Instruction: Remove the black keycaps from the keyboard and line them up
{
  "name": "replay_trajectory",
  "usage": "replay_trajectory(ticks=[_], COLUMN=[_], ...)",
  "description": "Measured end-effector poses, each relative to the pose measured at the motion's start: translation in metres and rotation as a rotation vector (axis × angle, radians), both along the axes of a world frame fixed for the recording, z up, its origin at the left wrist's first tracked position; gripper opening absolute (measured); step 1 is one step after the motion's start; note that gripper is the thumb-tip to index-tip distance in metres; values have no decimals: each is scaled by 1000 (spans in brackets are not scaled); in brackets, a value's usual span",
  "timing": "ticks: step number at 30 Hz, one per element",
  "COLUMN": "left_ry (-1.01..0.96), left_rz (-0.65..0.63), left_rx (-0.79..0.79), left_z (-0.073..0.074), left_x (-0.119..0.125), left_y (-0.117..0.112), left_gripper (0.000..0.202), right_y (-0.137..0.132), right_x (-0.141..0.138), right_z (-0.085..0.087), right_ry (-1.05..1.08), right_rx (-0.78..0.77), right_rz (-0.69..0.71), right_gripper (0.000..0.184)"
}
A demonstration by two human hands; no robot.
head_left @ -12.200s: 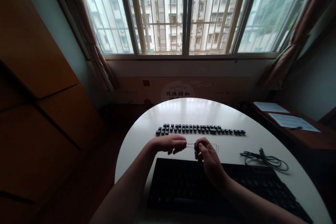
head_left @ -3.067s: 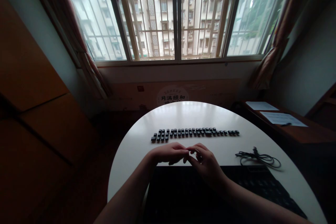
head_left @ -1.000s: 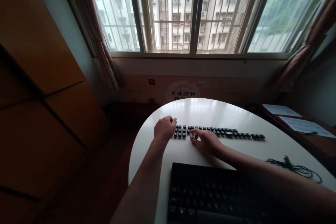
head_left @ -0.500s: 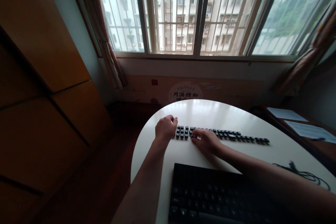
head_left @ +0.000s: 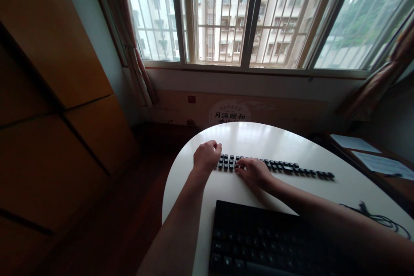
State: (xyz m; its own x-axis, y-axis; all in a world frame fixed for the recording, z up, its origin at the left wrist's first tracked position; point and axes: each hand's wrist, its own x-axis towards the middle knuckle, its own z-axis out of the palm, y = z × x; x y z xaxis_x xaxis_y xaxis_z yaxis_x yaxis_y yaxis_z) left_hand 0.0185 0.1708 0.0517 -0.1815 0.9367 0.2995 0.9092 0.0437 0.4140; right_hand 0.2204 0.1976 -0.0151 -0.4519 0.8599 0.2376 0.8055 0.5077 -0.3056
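Note:
Black keycaps (head_left: pixel 290 167) stand in rows across the white round table. At the left end of the rows, my left hand (head_left: pixel 206 155) is closed, its fingers curled and partly turned away; whether anything is inside does not show. My right hand (head_left: pixel 255 170) reaches in from the right and rests low over the rows. Its thumb and fingertips close around a small black keycap (head_left: pixel 237 165) among the others. Nearer to me lies a black keyboard (head_left: pixel 255 241) with keys on it, its right part in dark shadow under my right forearm.
A coiled black cable (head_left: pixel 378 215) lies on the right of the white table (head_left: pixel 184 189). Beyond it, a dark side table holds sheets of paper (head_left: pixel 381 163). A wooden cabinet (head_left: pixel 80 146) stands at the left. A barred window (head_left: pixel 246 21) is ahead.
The view has shifted slightly, so things sit a little further right. Both hands keep nearly the same places at the keycaps, and their grip looks alike.

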Motion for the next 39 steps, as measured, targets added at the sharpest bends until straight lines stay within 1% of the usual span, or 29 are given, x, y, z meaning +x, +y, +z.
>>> replay_trajectory(ticks=[5,8,10,13,14,16,18,20,22,23,24,26,28,30,33,35,37,39], left_ry=[-5,-8,-14,-18,-15,-9,-1,12,30,40,48,65,86,117,171,192,210,234], left_rz=[5,5,4,4,4,-3,-31,-84,-163,-213,-269,-409,-545,-641,-722,-763,-786,-798], left_rx=[5,4,5,25,35,51,65,77,87,86,81,47,-2,-56,-143,-197,-235,-266], left_z=[-2,-3,-3,-3,-3,-2,-1,3,7,9,11,14,14,13,9,6,2,-1], left_x=[0,0,-1,-1,-1,0,2,5,11,15,20,31,42,52,63,67,69,71], left_y=[1,2,2,2,2,2,1,-2,-7,-10,-14,-22,-28,-32,-33,-32,-30,-28], left_gripper=[30,30,30,30,30,30,30,31,31,32,32,32,30,27,26,27,28,27], right_y=[-2,-4,-7,-19,-25,-43,-65,-86,-104,-110,-115,-122,-125,-128,-131,-132,-134,-134], right_x=[0,4,12,33,42,61,78,89,95,95,95,92,90,89,89,88,87,85], right_z=[3,12,23,42,48,57,61,58,51,47,43,39,38,38,37,33,26,19], right_ry=[18,62,173,470,584,821,1024,1180,1264,1290,1309,1314,1250,1147,1007,938,892,850], right_rx=[-5,-1,1,-41,-81,-177,-301,-477,-667,-739,-785,-821,-838,-855,-853,-822,-787,-742], right_rz=[10,26,67,158,162,124,73,19,-3,5,25,82,143,201,295,347,371,358], right_gripper=[14,16,21,39,45,53,58,63,66,65,62,51,38,32,33,31,27,22])
